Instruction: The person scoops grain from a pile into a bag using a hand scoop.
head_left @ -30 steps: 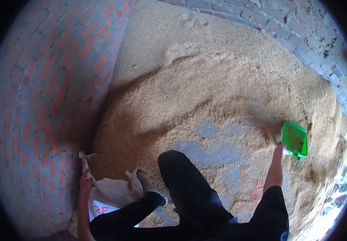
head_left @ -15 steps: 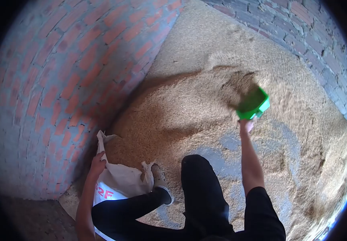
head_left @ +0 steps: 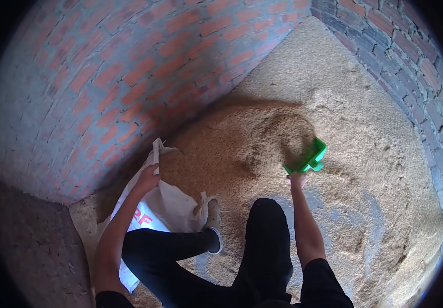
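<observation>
My right hand (head_left: 297, 179) is closed round the handle of a green plastic scoop (head_left: 316, 158). The scoop is tilted, its open side facing left against the heap of tan grain or husks (head_left: 221, 141), and loose material moves in front of it. On the left, my left hand (head_left: 148, 177) grips the rim of a white sack (head_left: 172, 201) with red lettering. The sack's mouth lies open toward the heap. Beside its right edge is my shoe (head_left: 213, 220), with a bunched bit of sack against it.
A red brick wall (head_left: 129, 77) rises at the left and meets a greyer brick wall (head_left: 391, 61) behind the heap. Grey floor (head_left: 314, 203) shows through the thin layer at right. My bent legs (head_left: 267, 231) are between my hands.
My right hand has brought the scoop left and lower across the heap. The camera view has shifted, so the wall and sack appear farther right. My left hand keeps its hold on the sack.
</observation>
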Motion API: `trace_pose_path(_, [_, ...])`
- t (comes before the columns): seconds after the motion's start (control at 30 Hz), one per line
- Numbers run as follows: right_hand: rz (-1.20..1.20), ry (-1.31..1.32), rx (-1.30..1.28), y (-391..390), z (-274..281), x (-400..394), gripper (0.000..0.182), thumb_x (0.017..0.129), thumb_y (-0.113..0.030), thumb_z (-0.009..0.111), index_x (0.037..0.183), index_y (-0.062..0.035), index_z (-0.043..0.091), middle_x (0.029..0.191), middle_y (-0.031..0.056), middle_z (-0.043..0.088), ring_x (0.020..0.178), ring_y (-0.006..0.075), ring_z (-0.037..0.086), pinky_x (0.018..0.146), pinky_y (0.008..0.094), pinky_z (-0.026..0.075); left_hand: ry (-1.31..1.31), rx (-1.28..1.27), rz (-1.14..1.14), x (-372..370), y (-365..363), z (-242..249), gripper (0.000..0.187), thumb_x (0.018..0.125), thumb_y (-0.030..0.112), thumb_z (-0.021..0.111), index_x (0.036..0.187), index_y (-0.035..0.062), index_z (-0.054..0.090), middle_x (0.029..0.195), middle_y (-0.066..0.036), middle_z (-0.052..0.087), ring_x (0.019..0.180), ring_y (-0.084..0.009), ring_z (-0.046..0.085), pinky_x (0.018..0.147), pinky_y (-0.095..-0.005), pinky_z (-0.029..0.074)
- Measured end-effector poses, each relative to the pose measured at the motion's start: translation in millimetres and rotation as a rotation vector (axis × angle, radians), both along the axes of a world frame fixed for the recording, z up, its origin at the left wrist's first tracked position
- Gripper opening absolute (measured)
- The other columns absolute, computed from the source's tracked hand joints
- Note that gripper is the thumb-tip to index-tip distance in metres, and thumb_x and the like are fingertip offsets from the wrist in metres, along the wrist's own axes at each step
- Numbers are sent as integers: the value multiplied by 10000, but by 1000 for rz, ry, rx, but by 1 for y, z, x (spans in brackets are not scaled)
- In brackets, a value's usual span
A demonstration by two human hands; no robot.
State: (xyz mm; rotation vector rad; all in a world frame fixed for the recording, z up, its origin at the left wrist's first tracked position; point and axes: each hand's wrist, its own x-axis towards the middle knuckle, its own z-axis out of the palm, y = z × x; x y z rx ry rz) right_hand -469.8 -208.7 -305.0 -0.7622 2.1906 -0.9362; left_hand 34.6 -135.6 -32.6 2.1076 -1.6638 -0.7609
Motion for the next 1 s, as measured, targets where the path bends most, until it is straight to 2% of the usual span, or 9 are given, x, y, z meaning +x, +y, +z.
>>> trace_pose_path(0.03, [5, -33, 23, -5, -18, -7, 460, 689, -115, 455, 1128, 22, 481, 678, 196, 627, 678, 318, 639, 643, 407, 502, -3, 1, 13, -7, 2, 7, 476, 738, 43, 496, 1206, -37, 470, 986, -144, 555, 568, -180, 583, 503, -290, 470])
trace_pose_path(0.07, [-77, -82, -19, -13, -51, -12, 306, 685, -116, 455, 919, 35, 581, 667, 196, 625, 674, 314, 640, 646, 402, 506, -36, 59, 44, -20, 5, 20, 465, 754, 83, 503, 1209, -7, 480, 1003, -151, 556, 637, -202, 600, 564, -307, 484])
trace_pose_path(0.1, [16, 161, 24, -5, -23, -9, 221, 719, -100, 447, 813, 55, 574, 636, 165, 625, 523, 240, 637, 473, 338, 528, -70, 116, 79, -25, 7, 29, 454, 770, 123, 510, 1212, 22, 489, 1020, -157, 557, 705, -225, 616, 625, -324, 497])
trace_pose_path(0.17, [-41, -185, -43, -9, -29, -13, 226, 722, -92, 439, 844, 51, 565, 647, 146, 626, 525, 231, 639, 445, 320, 534, -142, 34, 3, -9, 8, 13, 431, 789, 175, 513, 1208, 75, 505, 1063, -165, 542, 813, -257, 601, 711, -344, 482])
trace_pose_path(0.23, [-139, -285, 5, -4, 7, -9, 229, 719, -90, 437, 858, 46, 557, 660, 148, 624, 533, 238, 639, 459, 324, 543, -214, -48, -73, -1, 13, 8, 408, 809, 228, 515, 1205, 128, 520, 1105, -174, 528, 921, -288, 587, 796, -364, 467])
trace_pose_path(0.3, [-122, -173, -32, -13, -36, -24, 213, 705, -61, 429, 841, 55, 545, 633, 155, 600, 510, 248, 624, 431, 333, 537, -391, -157, -152, -7, 20, 6, 361, 832, 295, 511, 1181, 209, 542, 1196, -179, 468, 1066, -335, 502, 897, -389, 407])
trace_pose_path(0.43, [-100, -285, -71, -10, -26, -25, 194, 695, -47, 417, 801, 85, 511, 628, 160, 578, 491, 246, 604, 388, 335, 509, -414, -122, -87, -40, 40, 38, 333, 845, 312, 507, 1159, 213, 554, 1250, -162, 422, 1022, -340, 529, 867, -392, 428])
trace_pose_path(0.63, [-270, -492, -153, -8, 4, -19, 187, 702, -52, 448, 777, 117, 478, 628, 162, 552, 493, 267, 600, 353, 324, 490, -535, -87, -118, -71, 63, 69, 266, 860, 308, 501, 1081, 193, 592, 1143, -104, 459, 837, -309, 593, 737, -408, 477])
trace_pose_path(1.0, [-297, -621, -230, -13, 3, -21, 246, 677, 11, 399, 860, 175, 421, 731, 215, 558, 487, 294, 598, 398, 318, 549, -599, -222, -14, -83, 2, 1, 222, 807, 311, 561, 919, 146, 659, 1135, -220, 446, 745, -308, 609, 639, -425, 490])
